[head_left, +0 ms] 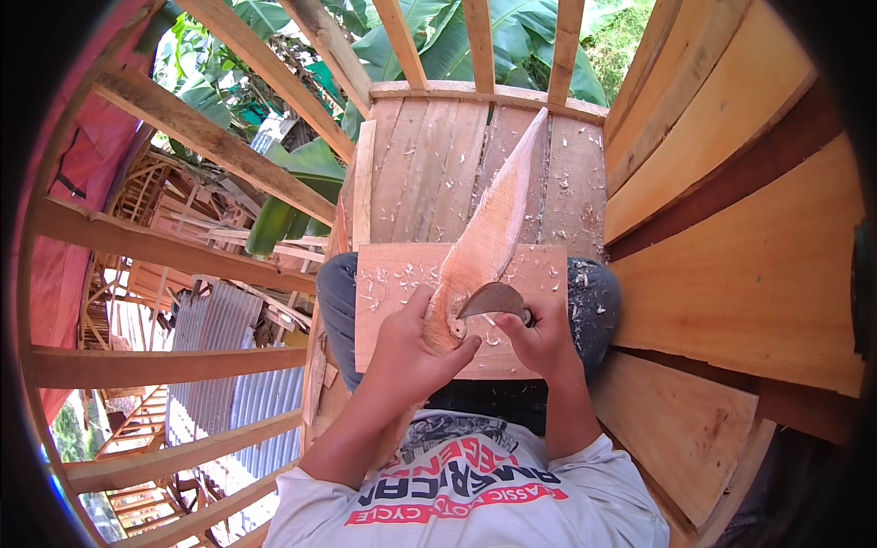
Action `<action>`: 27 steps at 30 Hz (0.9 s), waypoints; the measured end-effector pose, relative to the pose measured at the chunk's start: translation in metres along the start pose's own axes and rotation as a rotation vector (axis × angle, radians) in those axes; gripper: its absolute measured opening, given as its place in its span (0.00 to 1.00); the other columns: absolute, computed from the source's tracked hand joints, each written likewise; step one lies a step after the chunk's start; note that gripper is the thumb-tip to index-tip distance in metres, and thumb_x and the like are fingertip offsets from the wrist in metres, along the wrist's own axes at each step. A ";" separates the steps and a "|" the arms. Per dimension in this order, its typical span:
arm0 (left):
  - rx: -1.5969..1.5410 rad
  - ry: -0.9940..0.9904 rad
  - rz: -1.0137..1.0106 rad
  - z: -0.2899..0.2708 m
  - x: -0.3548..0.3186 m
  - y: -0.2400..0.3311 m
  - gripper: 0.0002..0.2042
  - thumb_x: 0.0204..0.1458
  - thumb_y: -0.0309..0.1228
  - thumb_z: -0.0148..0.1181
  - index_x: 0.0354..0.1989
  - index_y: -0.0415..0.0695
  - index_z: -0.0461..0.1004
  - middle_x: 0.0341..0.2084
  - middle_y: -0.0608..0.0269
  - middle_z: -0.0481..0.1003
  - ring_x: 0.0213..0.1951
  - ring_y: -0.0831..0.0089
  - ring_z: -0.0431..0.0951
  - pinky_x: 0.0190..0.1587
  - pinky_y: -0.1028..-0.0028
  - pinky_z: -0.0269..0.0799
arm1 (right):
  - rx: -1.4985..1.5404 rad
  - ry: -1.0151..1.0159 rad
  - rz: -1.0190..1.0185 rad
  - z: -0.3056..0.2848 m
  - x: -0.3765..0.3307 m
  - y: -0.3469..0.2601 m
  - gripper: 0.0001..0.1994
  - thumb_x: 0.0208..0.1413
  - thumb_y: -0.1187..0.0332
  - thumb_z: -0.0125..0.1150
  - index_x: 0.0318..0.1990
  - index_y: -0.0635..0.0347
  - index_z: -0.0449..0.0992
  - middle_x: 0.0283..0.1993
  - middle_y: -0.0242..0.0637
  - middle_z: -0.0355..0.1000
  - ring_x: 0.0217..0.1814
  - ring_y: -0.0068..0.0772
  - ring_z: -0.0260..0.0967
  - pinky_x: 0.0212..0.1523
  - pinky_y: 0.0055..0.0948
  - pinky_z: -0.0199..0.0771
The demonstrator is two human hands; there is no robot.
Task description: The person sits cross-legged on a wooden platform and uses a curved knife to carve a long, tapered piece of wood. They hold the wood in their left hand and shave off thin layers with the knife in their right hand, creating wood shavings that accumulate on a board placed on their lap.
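A long, pale wooden piece (490, 215), carved to a point like a blade, slants away from me over a flat board (388, 283) on my lap. My left hand (411, 342) is closed round its wide near end, thumb along the right side. In my closed right hand (541, 340) is a knife with a short, curved, dark blade (493, 300). Its tip meets the wood near a small notch, just ahead of my left thumb. The fist hides most of the knife's handle. Curled wood shavings lie on the board and on my right knee (594, 297).
A plank floor (416, 164) strewn with shavings stretches ahead to a slatted railing (484, 46). Large wooden panels (731, 265) stand close on my right. Wooden rails (174, 365) run along my left, with corrugated metal sheets (206, 342) below and beyond them.
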State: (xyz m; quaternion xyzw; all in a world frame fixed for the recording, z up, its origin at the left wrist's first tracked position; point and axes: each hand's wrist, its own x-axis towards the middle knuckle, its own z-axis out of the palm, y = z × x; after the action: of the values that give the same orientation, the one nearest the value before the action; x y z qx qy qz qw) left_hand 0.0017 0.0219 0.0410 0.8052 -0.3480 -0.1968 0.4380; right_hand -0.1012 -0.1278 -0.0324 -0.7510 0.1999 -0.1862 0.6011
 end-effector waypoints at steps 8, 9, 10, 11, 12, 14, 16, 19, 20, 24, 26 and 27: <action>-0.006 -0.035 -0.086 -0.001 -0.001 -0.002 0.25 0.40 0.29 0.70 0.47 0.34 0.69 0.38 0.53 0.76 0.41 0.71 0.76 0.45 0.72 0.71 | -0.169 0.040 -0.005 -0.005 0.000 0.001 0.23 0.49 0.53 0.67 0.20 0.68 0.75 0.10 0.41 0.60 0.14 0.19 0.57 0.17 0.30 0.58; -0.012 -0.039 -0.079 -0.001 -0.002 -0.001 0.25 0.40 0.28 0.70 0.47 0.34 0.69 0.38 0.53 0.76 0.41 0.71 0.76 0.45 0.72 0.70 | -0.184 0.065 -0.018 -0.005 0.000 0.001 0.23 0.49 0.53 0.67 0.20 0.68 0.76 0.10 0.42 0.60 0.14 0.19 0.57 0.17 0.30 0.58; -0.019 -0.042 -0.072 -0.001 -0.002 0.000 0.25 0.40 0.28 0.70 0.47 0.34 0.69 0.38 0.53 0.76 0.41 0.71 0.75 0.45 0.72 0.70 | -0.169 0.099 -0.014 -0.006 0.000 0.002 0.23 0.49 0.53 0.67 0.20 0.69 0.74 0.10 0.42 0.60 0.14 0.20 0.56 0.16 0.31 0.57; -0.025 -0.045 -0.065 -0.001 -0.002 0.001 0.25 0.40 0.28 0.70 0.47 0.34 0.69 0.38 0.53 0.76 0.41 0.72 0.75 0.45 0.72 0.70 | -0.153 0.133 -0.010 -0.008 0.001 0.004 0.24 0.49 0.53 0.67 0.19 0.69 0.73 0.10 0.42 0.59 0.14 0.20 0.55 0.16 0.31 0.56; -0.043 -0.051 -0.070 -0.001 -0.002 0.002 0.25 0.40 0.28 0.70 0.47 0.34 0.69 0.38 0.54 0.76 0.41 0.72 0.75 0.45 0.72 0.70 | -0.139 0.169 -0.005 -0.011 0.002 0.007 0.24 0.49 0.53 0.67 0.18 0.69 0.72 0.10 0.42 0.58 0.14 0.20 0.54 0.16 0.31 0.56; -0.080 -0.064 -0.080 0.000 -0.003 0.003 0.25 0.40 0.28 0.70 0.47 0.34 0.69 0.38 0.54 0.76 0.41 0.72 0.75 0.45 0.73 0.70 | -0.155 0.225 -0.045 -0.020 0.004 0.021 0.27 0.52 0.51 0.64 0.16 0.68 0.66 0.11 0.35 0.54 0.16 0.17 0.50 0.17 0.30 0.51; -0.047 -0.055 -0.073 -0.001 -0.003 0.003 0.25 0.40 0.28 0.70 0.47 0.34 0.69 0.38 0.54 0.76 0.41 0.72 0.76 0.45 0.73 0.70 | -0.149 0.261 -0.082 -0.025 0.005 0.024 0.29 0.55 0.50 0.61 0.15 0.67 0.62 0.11 0.30 0.50 0.18 0.15 0.46 0.17 0.29 0.47; -0.037 -0.052 -0.077 0.000 -0.002 -0.001 0.25 0.40 0.28 0.70 0.47 0.34 0.69 0.38 0.54 0.76 0.42 0.72 0.76 0.45 0.73 0.70 | -0.070 0.177 -0.068 -0.025 0.003 0.018 0.28 0.54 0.51 0.62 0.16 0.67 0.63 0.12 0.29 0.51 0.18 0.15 0.47 0.17 0.28 0.48; -0.040 -0.052 -0.080 0.000 -0.002 -0.002 0.24 0.40 0.28 0.70 0.47 0.34 0.69 0.38 0.54 0.76 0.42 0.72 0.76 0.45 0.73 0.70 | -0.069 0.164 -0.054 -0.022 0.002 0.014 0.26 0.52 0.52 0.64 0.16 0.67 0.66 0.11 0.34 0.54 0.17 0.17 0.50 0.17 0.29 0.51; -0.037 -0.060 -0.085 0.000 -0.001 0.001 0.24 0.40 0.28 0.70 0.47 0.34 0.69 0.37 0.53 0.76 0.41 0.70 0.76 0.45 0.73 0.70 | -0.099 0.078 -0.002 -0.005 -0.002 0.008 0.22 0.48 0.54 0.68 0.20 0.68 0.76 0.10 0.42 0.61 0.13 0.23 0.58 0.17 0.31 0.58; -0.015 -0.055 -0.080 0.000 -0.002 0.002 0.24 0.40 0.28 0.70 0.47 0.34 0.69 0.37 0.52 0.76 0.41 0.70 0.77 0.44 0.72 0.71 | -0.106 0.043 0.024 -0.002 -0.003 0.007 0.21 0.48 0.54 0.68 0.21 0.66 0.77 0.10 0.42 0.62 0.12 0.28 0.60 0.17 0.31 0.60; -0.004 -0.050 -0.072 0.000 -0.002 0.002 0.24 0.40 0.29 0.70 0.47 0.34 0.69 0.37 0.52 0.76 0.41 0.70 0.77 0.44 0.72 0.71 | -0.093 0.054 -0.003 -0.002 -0.003 0.007 0.21 0.49 0.55 0.67 0.21 0.67 0.75 0.11 0.39 0.60 0.14 0.24 0.57 0.18 0.30 0.58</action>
State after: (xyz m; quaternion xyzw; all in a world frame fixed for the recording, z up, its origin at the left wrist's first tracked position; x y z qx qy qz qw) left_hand -0.0007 0.0226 0.0425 0.8111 -0.3293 -0.2332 0.4233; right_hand -0.1052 -0.1288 -0.0393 -0.7732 0.2234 -0.1976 0.5597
